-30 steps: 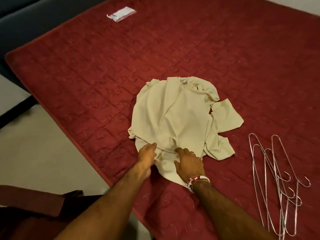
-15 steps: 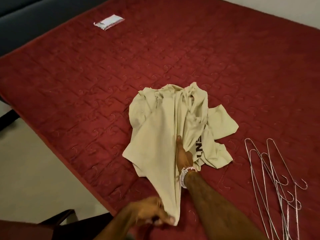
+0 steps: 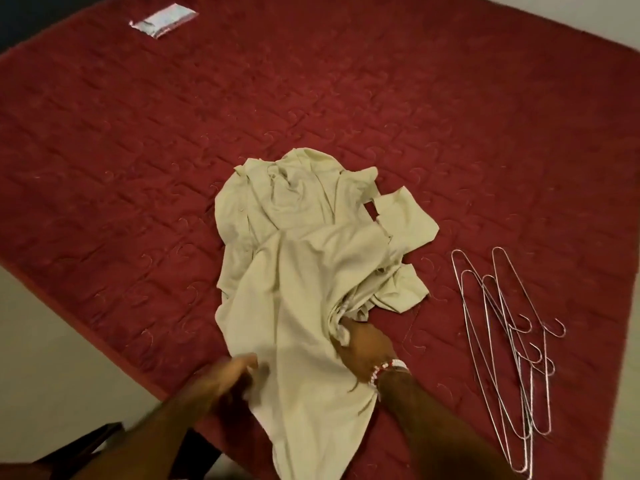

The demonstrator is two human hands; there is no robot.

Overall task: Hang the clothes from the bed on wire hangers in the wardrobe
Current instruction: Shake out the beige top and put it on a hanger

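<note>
Crumpled in a heap on the red quilted bedspread (image 3: 138,168), close to its near edge: a cream T-shirt (image 3: 311,271), one loose end reaching toward the camera past the bed's edge. Gathered on its right side into the right hand (image 3: 363,351), beaded bracelet (image 3: 384,368) at the wrist, fingers curled into a bunched fold of cloth. Met at its left border by the left hand (image 3: 235,375), too blurred to tell whether pinching or merely touching the fabric. Piled apart to the right, untouched: a tangle of wire hangers (image 3: 510,337). Far up the bed, a small white packet (image 3: 162,24).

Judged soft, light and limp. Likely to sag, twist and slide through a loose grip, with nothing breakable about it. Best taken at the two shoulders beside the neckline, apparently buried at the far side of the heap, rather than by the hem or the bunched middle. Worth shaking out flat first, then feeding a hanger up through the body to the neck. Expect slippage off thin wire if hung off-centre.
</note>
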